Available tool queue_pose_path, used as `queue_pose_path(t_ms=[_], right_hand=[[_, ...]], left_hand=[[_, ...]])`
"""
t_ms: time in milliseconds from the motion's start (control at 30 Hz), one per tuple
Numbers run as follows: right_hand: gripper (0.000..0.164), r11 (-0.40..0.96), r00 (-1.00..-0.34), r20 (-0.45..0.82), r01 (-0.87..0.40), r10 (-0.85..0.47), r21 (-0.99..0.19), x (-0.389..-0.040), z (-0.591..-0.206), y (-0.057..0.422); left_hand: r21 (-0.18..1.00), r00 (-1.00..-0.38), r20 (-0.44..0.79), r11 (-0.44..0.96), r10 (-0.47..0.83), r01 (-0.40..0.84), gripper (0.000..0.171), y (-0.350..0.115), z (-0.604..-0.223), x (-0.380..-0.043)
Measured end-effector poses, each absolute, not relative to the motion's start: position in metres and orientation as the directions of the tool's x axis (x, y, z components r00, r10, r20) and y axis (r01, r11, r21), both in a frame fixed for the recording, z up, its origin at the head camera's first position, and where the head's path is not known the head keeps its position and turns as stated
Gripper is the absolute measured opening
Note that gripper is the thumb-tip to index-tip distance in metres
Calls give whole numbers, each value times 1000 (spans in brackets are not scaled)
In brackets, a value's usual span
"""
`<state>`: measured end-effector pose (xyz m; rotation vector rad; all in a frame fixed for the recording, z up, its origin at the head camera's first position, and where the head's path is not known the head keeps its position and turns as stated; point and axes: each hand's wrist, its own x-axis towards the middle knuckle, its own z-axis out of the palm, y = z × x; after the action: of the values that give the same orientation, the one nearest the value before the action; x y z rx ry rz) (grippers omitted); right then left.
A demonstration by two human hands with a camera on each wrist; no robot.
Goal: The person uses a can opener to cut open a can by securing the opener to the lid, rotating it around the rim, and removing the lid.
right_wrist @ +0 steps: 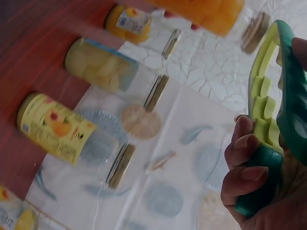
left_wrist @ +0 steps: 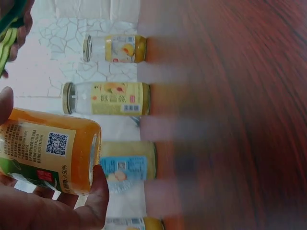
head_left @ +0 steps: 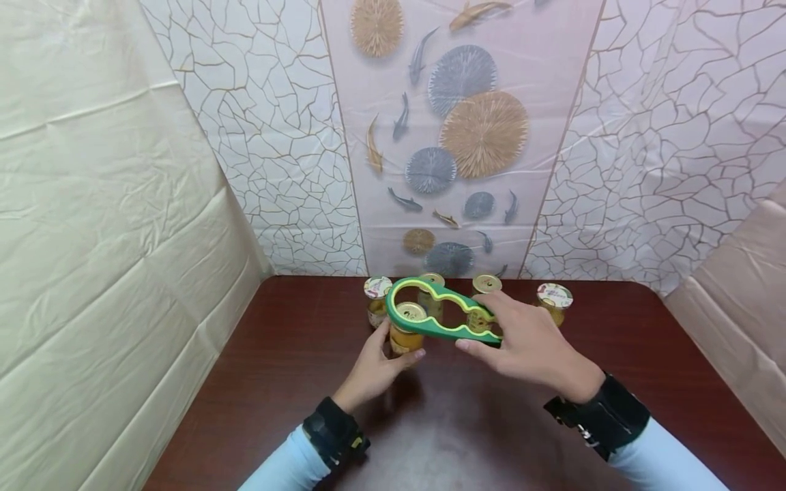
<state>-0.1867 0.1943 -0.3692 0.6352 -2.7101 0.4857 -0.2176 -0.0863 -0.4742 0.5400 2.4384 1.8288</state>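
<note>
My left hand (head_left: pixel 373 374) grips a glass jar (head_left: pixel 405 343) of orange fruit low around its body, holding it above the table. In the left wrist view the jar (left_wrist: pixel 48 148) shows a beige label with a QR code, and the thumb and fingers wrap its sides and base. My right hand (head_left: pixel 534 341) holds a green jar opener (head_left: pixel 451 332) with scalloped lime-yellow inner edges by its handle end. The opener's widest loop overlaps the gold lid (head_left: pixel 411 311) in the head view. From the right wrist, the opener (right_wrist: pixel 291 91) appears close beside that lid (right_wrist: pixel 256 32).
Behind the hands stand several other jars along the back of the dark red-brown table (head_left: pixel 295 382): a white-lidded jar (head_left: pixel 376 290) at left, two tall gold-lidded jars (left_wrist: pixel 120 98), and a jar with a patterned lid (head_left: pixel 555 295) at right. Patterned cloth (head_left: pixel 282 136) hangs behind.
</note>
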Motion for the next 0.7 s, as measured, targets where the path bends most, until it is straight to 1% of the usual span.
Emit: queue_pose_path(t_ms=[100, 167, 300, 400, 567, 700], right_hand=[[67, 830, -849, 358, -491, -388, -266, -188, -369, 186], [68, 821, -847, 347, -502, -403, -272, -189, -369, 181], [69, 807, -837, 329, -527, -438, -266, -190, -368, 176], [71, 808, -829, 317, -540, -461, -236, -191, -368, 176], [81, 820, -827, 283, -544, -486, -178, -191, -369, 176], [86, 822, -813, 293, -555, -504, -128, -190, -371, 173]], left_hand=[[933, -937, 173, 253, 304, 255, 65, -80, -473, -215], [932, -932, 175, 253, 317, 261, 62, -76, -473, -213], [935, -923, 180, 233, 339, 267, 62, -71, -475, -211], [938, -918, 190, 212, 347, 274, 60, -69, -476, -211], [934, -913, 207, 207, 353, 292, 61, -64, -476, -212], [929, -900, 222, 199, 376, 313, 58, -61, -476, -214]])
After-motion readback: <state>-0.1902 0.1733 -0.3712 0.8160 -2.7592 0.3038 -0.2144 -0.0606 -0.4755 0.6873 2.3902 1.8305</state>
